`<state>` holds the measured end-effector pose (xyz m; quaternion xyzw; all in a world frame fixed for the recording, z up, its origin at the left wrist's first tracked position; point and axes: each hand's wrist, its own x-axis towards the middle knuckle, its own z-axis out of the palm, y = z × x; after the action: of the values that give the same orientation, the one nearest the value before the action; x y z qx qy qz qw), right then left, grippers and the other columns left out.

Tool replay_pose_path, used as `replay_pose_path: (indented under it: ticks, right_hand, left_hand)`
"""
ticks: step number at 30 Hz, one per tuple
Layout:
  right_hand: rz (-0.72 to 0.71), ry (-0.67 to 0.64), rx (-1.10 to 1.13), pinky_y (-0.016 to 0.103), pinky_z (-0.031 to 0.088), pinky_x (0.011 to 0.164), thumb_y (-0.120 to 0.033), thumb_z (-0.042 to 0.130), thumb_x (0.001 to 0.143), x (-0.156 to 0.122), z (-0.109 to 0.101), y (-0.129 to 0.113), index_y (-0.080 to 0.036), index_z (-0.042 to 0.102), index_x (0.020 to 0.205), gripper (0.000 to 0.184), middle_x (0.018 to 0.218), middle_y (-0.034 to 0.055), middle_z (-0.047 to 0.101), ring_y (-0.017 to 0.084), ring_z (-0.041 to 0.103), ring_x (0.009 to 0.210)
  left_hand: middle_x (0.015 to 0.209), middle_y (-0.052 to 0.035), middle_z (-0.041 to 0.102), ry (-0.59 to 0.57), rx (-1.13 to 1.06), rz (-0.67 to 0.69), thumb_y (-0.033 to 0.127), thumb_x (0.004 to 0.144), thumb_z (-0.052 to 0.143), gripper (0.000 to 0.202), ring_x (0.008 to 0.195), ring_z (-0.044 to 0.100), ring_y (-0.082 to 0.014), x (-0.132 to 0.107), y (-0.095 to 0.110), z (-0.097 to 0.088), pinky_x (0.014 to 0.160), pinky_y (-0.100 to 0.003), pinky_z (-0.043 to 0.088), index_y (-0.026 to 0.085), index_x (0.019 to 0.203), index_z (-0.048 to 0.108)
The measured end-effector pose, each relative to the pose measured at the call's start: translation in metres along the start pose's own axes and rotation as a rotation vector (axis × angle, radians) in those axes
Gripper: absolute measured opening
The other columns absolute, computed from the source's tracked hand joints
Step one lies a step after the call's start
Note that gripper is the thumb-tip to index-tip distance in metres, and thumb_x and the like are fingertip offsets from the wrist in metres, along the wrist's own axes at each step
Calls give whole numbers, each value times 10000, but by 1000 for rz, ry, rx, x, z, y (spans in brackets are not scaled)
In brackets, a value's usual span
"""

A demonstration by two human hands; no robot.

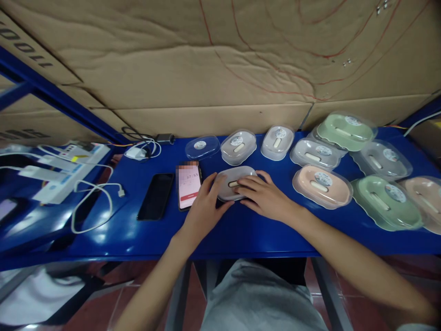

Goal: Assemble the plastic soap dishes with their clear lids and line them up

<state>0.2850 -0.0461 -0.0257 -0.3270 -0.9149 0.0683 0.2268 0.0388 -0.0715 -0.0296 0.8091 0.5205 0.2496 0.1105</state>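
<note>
A grey oval dish (229, 188) with a pale bar in its middle rests on the blue table in front of me. My left hand (208, 197) grips its left end, thumb at the near edge and fingers along the far side. From the right, my right hand (263, 193) holds the dish, its fingers lying over the top by the bar and partly hiding it. Behind it to the left lies a clear lid (202, 148) with a round label. Two grey dishes under clear lids, one (238, 147) behind my hands and another (277, 142) farther right, stand at the back.
Several lidded dishes in grey, peach (322, 186) and green (387, 202) crowd the right side, some stacked. Left of my hands lie a lit phone (189, 186) and a dark phone (155, 196). A power strip (69, 174) with white cables is far left. Cardboard (172, 82) walls the back.
</note>
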Motion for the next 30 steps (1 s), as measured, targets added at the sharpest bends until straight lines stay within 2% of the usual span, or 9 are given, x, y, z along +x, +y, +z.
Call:
replay_pose_path:
  ticks: [4,7,10,12,16,19,22,26,30]
  right_hand:
    - [12,4,-17,560,345,1243,-198,604,1067,1,2,1,-255,686,1362,312,1480,105,690,282,609,1414]
    - [27,10,-2,551,331,1248,-189,577,1077,1,2,0,-249,681,1374,321,1477,107,690,271,600,1425]
    - [26,7,2,543,329,1245,-206,553,1091,0,1,-1,-250,670,1393,327,1483,108,685,267,588,1436]
    - [26,-1,3,550,344,1237,-215,536,1099,-1,1,0,-260,664,1405,335,1502,105,672,270,578,1447]
    - [37,-30,27,592,386,1229,-221,545,1091,-3,2,2,-283,578,1509,425,1554,120,619,289,558,1470]
    - [74,34,76,608,451,1210,-252,628,1054,-4,4,4,-274,376,1663,659,1662,183,476,342,487,1531]
    - [142,123,115,639,466,1219,-284,710,1011,-3,6,4,-299,178,1736,900,1741,211,320,392,376,1600]
    - [208,204,141,644,450,1249,-323,791,963,-2,5,2,-356,23,1751,1101,1791,179,195,406,297,1637]
    - [178,212,166,634,441,1262,-377,789,967,0,3,3,-377,-30,1747,1131,1810,164,133,399,275,1649]
  left_hand:
    - [1629,-183,507,-58,53,48,376,1009,714,475,1507,524,-387,6,-3,-15,1206,-583,494,242,1450,597]
    - [1500,-132,652,-78,38,35,419,1072,591,338,1387,644,-321,35,-19,-36,1184,-520,518,256,1355,679]
    - [1510,-122,647,-2,121,-35,404,1042,625,402,1450,578,-330,83,-51,-53,1212,-508,468,249,1412,651]
    - [1564,-134,604,-89,168,-82,371,930,764,593,1490,528,-362,114,-76,-56,1234,-550,423,243,1485,600]
    - [1450,-139,702,-123,156,-89,314,841,835,572,1350,656,-348,146,-108,-51,1166,-512,499,203,1382,687]
    - [1397,-126,741,-71,134,-53,328,948,737,399,1323,685,-313,139,-109,-53,1168,-476,506,202,1326,727]
    - [1380,-121,753,17,111,-27,350,1039,630,330,1307,698,-298,118,-93,-63,1164,-472,513,208,1318,736]
    - [1256,-102,788,191,62,70,375,1061,639,262,1223,729,-281,77,-50,-70,1105,-456,562,220,1226,769]
    - [1298,-96,758,350,29,146,317,1059,670,216,1225,726,-259,37,-4,-49,1105,-450,573,243,1249,742]
